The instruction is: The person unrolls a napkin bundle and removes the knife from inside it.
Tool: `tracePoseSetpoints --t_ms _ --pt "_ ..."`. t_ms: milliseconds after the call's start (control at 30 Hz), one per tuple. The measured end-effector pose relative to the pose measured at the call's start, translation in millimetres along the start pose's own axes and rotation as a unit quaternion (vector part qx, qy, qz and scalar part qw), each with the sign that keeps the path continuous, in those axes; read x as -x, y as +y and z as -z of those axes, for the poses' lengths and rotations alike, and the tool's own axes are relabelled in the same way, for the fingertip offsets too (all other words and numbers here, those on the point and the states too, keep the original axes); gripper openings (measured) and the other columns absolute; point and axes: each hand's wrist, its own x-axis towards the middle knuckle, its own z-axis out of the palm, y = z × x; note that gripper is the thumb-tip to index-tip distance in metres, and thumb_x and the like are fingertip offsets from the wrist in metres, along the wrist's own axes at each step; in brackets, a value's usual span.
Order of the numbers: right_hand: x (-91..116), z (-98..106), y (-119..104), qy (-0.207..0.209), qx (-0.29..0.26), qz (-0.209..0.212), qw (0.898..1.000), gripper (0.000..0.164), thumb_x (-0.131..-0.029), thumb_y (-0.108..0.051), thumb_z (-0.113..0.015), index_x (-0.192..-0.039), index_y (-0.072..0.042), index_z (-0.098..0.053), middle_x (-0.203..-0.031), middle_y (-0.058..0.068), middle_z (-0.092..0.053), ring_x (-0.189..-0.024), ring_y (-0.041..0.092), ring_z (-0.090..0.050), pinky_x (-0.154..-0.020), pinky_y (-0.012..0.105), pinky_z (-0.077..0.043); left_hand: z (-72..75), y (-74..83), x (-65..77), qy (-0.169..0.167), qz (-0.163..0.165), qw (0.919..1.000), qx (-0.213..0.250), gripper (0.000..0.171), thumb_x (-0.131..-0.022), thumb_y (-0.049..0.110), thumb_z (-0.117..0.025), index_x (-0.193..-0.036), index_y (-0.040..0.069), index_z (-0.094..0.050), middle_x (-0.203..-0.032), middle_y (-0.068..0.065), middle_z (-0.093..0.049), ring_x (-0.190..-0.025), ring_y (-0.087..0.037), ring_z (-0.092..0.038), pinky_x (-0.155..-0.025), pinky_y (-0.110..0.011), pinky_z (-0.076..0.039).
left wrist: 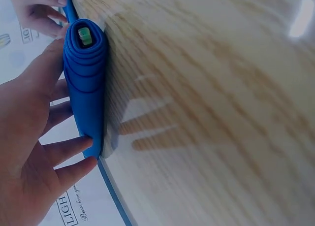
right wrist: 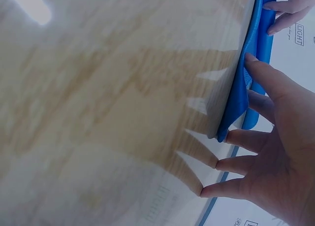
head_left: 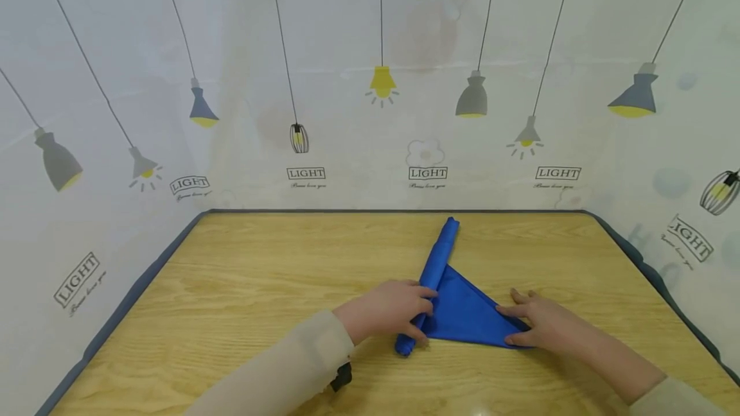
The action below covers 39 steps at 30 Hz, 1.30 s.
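Observation:
A blue cloth (head_left: 467,313) lies on the table, its left part wound into a long roll (head_left: 438,259) slanting away, its right part a flat triangle. My left hand (head_left: 390,311) rests on the roll's near half, fingertips spread along it. In the left wrist view the layered roll end (left wrist: 84,68) shows something small and green (left wrist: 85,36) inside. On the triangle's right corner my right hand (head_left: 546,323) rests with spread fingers. The right wrist view has its thumb touching the cloth's raised edge (right wrist: 238,95); other fingertips rest on the table. Part of the corner is hidden beneath that hand.
The wood-grain table (head_left: 260,262) has a dark blue edge strip (head_left: 370,211) along its back and sides. White walls (head_left: 243,114) printed with hanging lamps rise behind and on both sides. A small black object (head_left: 342,377) shows under the left sleeve.

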Motion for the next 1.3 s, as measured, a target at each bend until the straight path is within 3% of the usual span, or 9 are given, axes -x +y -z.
tracePoseSetpoints --t_ms 233,467,600,733,1033,1167,1300 --pt "-0.2 2.2 -2.0 0.001 -0.001 0.003 1.0 0.065 -0.081 -0.043 -0.076 -0.131 -0.005 -0.062 -0.139 0.038 -0.041 -0.125 0.065 -0.029 -0.092 0.07 -0.034 1.5 -1.2 3.5 -0.008 0.015 0.9995 0.028 0.043 -0.088 0.053 -0.066 -0.121 0.026 -0.069 -0.145 0.0 -0.047 -0.131 -0.017 -0.045 -0.105 -0.028 -0.037" --pt "-0.2 2.5 -3.1 0.0 -0.003 0.006 1.0 0.066 -0.081 -0.043 -0.076 -0.132 -0.005 -0.062 -0.138 0.038 -0.04 -0.124 0.066 -0.029 -0.092 0.07 -0.034 0.4 -3.2 9.9 0.012 0.018 0.9992 0.034 0.037 -0.089 0.05 -0.066 -0.114 0.023 -0.07 -0.143 -0.005 -0.048 -0.127 -0.015 -0.049 -0.102 -0.024 -0.038" --pt "-0.3 1.3 -2.1 -0.002 -0.004 0.004 1.0 0.065 -0.081 -0.043 -0.076 -0.132 -0.005 -0.062 -0.139 0.038 -0.04 -0.124 0.066 -0.029 -0.092 0.071 -0.034 -0.7 -2.8 12.1 0.018 0.04 0.9974 0.057 0.045 -0.087 0.059 -0.064 -0.107 0.018 -0.066 -0.141 -0.009 -0.048 -0.119 -0.015 -0.054 -0.098 -0.024 -0.042" --pt "-0.4 0.1 -1.1 -0.003 -0.003 -0.002 1.0 0.065 -0.081 -0.043 -0.076 -0.132 -0.006 -0.062 -0.139 0.038 -0.04 -0.125 0.066 -0.028 -0.092 0.071 -0.034 -0.6 -1.7 13.6 0.03 0.069 0.9946 0.072 0.045 -0.084 0.056 -0.069 -0.104 0.016 -0.063 -0.139 -0.011 -0.048 -0.107 -0.013 -0.06 -0.089 -0.022 -0.047" --pt "-0.7 -0.6 -0.4 -0.005 -0.001 0.001 1.0 0.065 -0.082 -0.044 -0.075 -0.132 -0.006 -0.062 -0.14 0.037 -0.04 -0.125 0.066 -0.028 -0.092 0.07 -0.033 -0.9 -2.7 21.1 0.021 0.128 0.9844 0.119 0.045 -0.086 0.031 -0.076 -0.126 0.016 -0.061 -0.141 -0.01 -0.046 -0.113 -0.018 -0.058 -0.091 -0.027 -0.048" --pt "-0.3 -0.5 -0.4 -0.002 0.003 -0.001 1.0 0.065 -0.081 -0.045 -0.075 -0.131 -0.006 -0.062 -0.139 0.037 -0.04 -0.125 0.065 -0.029 -0.092 0.071 -0.034 -3.3 -2.3 24.1 0.018 0.127 0.9867 0.1 0.043 -0.089 0.028 -0.073 -0.128 0.016 -0.061 -0.14 -0.01 -0.048 -0.113 -0.018 -0.058 -0.091 -0.027 -0.048" --pt "-0.2 0.0 -1.4 -0.002 -0.003 -0.001 1.0 0.065 -0.081 -0.044 -0.076 -0.132 -0.006 -0.062 -0.14 0.037 -0.04 -0.125 0.066 -0.028 -0.092 0.071 -0.033 -6.2 -1.0 26.6 0.012 0.135 0.9885 0.068 0.042 -0.089 0.036 -0.072 -0.126 0.017 -0.064 -0.142 -0.009 -0.047 -0.115 -0.019 -0.059 -0.09 -0.027 -0.049"
